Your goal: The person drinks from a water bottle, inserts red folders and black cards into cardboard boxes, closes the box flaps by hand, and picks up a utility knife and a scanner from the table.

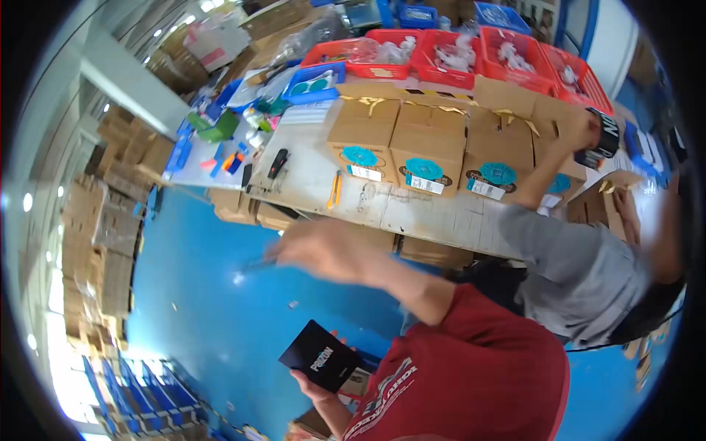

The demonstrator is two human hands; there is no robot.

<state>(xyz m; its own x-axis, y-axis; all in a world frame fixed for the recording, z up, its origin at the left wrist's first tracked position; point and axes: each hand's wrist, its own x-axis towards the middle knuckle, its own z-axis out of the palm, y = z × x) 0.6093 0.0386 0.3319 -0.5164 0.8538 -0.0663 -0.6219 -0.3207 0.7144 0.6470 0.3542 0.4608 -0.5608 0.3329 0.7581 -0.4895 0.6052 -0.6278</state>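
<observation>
My left hand (315, 388) grips a flat black box or packet (320, 356) with pale lettering on its face, held low in front of my red shirt. The thumb shows along its near edge and fingertips at the far edge. My right hand (312, 250), smeared by motion, is raised near the front edge of the workbench (434, 220). Its fingers are closed on a thin dark thing (256, 264), too blurred to name. Beneath the black box, part of a carton (356, 382) shows.
On the bench stand several brown cartons (364, 136) with teal prints, an orange cutter (334, 189) and a black-handled tool (278, 163). Red baskets (448, 70) line the back. A co-worker in a grey shirt (588, 272) holds a black item (607, 136) at right. Blue racks (140, 400) stand lower left.
</observation>
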